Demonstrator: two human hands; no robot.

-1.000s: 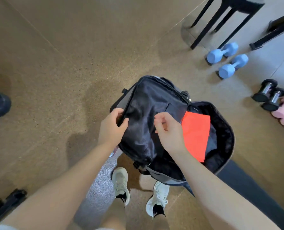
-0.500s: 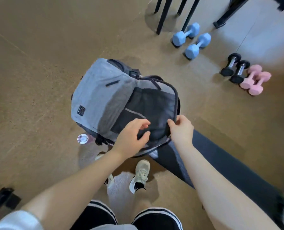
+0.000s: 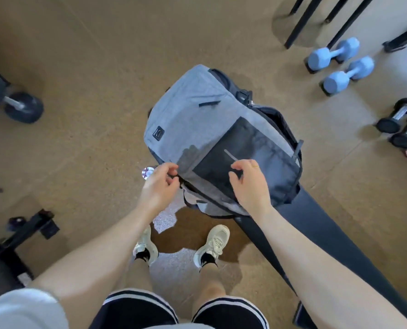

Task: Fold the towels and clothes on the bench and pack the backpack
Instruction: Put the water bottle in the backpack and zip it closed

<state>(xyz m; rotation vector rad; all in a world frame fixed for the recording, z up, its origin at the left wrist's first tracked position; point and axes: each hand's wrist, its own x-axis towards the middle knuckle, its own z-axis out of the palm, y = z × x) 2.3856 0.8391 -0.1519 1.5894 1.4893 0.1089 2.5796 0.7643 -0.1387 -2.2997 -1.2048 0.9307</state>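
Grey fabric backpack with black front panel (image 3: pixel 197 115) lies front-up on the long black padded bench (image 3: pixel 316 233). Left hand (image 3: pixel 158 186) pinches a small dark piece at the backpack's near-left edge. Right hand (image 3: pixel 250 184), fingers curled, rests on the black panel; grip unclear.

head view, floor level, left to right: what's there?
Dark dumbbell → left hand → grey backpack → right hand → blue dumbbells → chrome dumbbells
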